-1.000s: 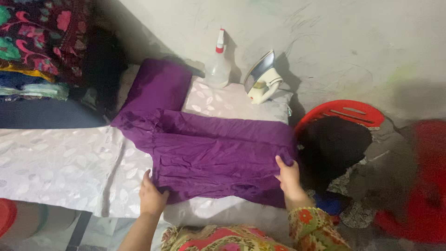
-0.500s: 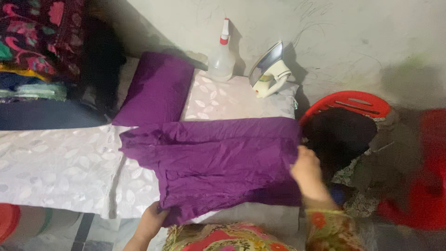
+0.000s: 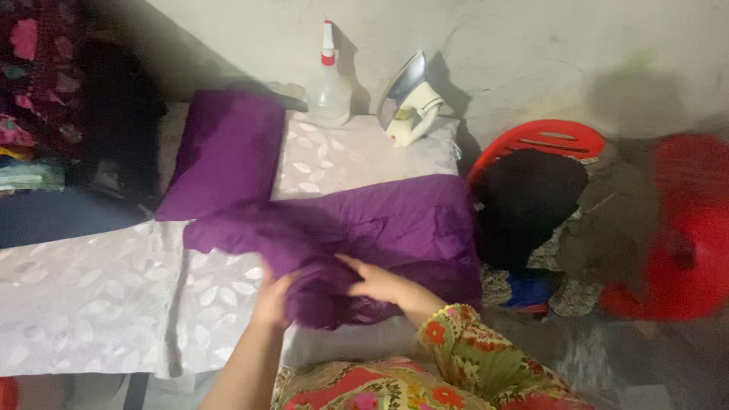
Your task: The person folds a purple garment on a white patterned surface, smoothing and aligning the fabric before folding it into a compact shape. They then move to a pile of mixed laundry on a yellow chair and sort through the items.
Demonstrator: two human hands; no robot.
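Purple garment (image 3: pixel 395 220) lies bunched mid-worktop (image 3: pixel 91 288), stretching toward 3 o'clock. Left hand (image 3: pixel 275 300) grips its near fold at 6 o'clock; right hand (image 3: pixel 383 282) rests open and flat on the cloth just beside. Red basket (image 3: pixel 558 138) at 3 o'clock holds dark clothing (image 3: pixel 528 205).

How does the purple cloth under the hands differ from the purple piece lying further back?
The purple cloth is bunched and wrinkled, with the left hand and right hand on it; the folded purple piece lies flat, smooth and untouched. Both share the same purple and rest on the white leaf-patterned cover.
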